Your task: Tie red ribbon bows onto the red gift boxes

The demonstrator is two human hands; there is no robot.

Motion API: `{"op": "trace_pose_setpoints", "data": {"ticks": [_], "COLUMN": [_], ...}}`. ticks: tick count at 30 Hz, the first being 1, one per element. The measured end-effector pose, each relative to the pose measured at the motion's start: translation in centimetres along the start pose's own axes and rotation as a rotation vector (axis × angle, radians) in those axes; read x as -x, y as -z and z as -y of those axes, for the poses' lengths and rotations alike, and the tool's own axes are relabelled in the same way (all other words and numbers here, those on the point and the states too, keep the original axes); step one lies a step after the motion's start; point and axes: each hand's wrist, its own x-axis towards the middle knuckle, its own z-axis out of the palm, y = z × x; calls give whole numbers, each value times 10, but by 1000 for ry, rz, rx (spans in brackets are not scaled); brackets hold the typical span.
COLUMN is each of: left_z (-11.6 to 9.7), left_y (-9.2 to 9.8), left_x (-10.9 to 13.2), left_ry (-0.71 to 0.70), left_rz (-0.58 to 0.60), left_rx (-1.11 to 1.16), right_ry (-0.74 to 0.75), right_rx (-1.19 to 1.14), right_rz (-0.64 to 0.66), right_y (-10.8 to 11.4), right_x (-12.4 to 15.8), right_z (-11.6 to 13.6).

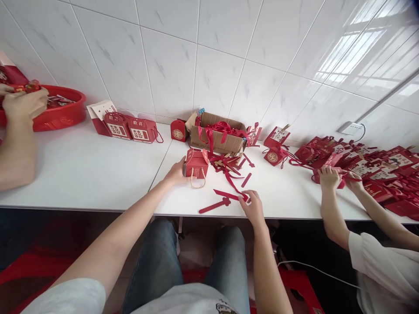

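A small red gift box (pixel 197 163) with a gold cord handle (pixel 198 186) stands on the white table in front of me. My left hand (pixel 176 172) grips its left side, the fingers partly behind it. To the right, near the table's front edge, my right hand (pixel 253 206) pinches a red ribbon (pixel 234 185), which trails back toward a pile of ribbons and tags (pixel 226 163). A flat red strip with a flower-shaped end (pixel 212 206) lies left of my right hand.
Behind the box, a cardboard carton (pixel 214 143) holds red ribbons. Red boxes (pixel 143 130) stand along the wall at left. At right, a co-worker's hands (pixel 330 178) handle a red box beside many finished-looking boxes (pixel 379 168). Another person's hand (pixel 26 104) is over a red basin (pixel 62 115).
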Motion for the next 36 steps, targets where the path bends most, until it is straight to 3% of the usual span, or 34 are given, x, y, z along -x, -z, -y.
{"op": "trace_pose_setpoints", "data": {"ticks": [4, 9, 16, 20, 22, 24, 28, 32, 36], "left_z": [2, 5, 15, 15, 11, 2, -26, -55, -72], "left_y": [0, 0, -3, 9, 18, 23, 14, -9, -22], "left_x": [-1, 1, 20, 27, 26, 26, 33, 45, 52], "left_ry": [-54, -55, 8, 35, 50, 69, 74, -45, -114], "left_rz": [2, 21, 85, 103, 44, -92, -382, -435, -514], "left_rx": [-8, -11, 40, 127, 166, 180, 135, 23, -130], "right_ry": [68, -4, -35, -26, -26, -26, -3, 54, 139], "right_rx": [70, 149, 174, 183, 182, 172, 131, 43, -50], "right_rz": [19, 65, 45, 101, 129, 134, 96, 10, -42], "right_y": [-31, -57, -45, -38, -39, -40, -42, -39, -31], "right_x": [-25, -36, -31, -33, -34, -34, -30, -23, -18], "right_z": [29, 46, 38, 31, 30, 30, 36, 53, 80]}}
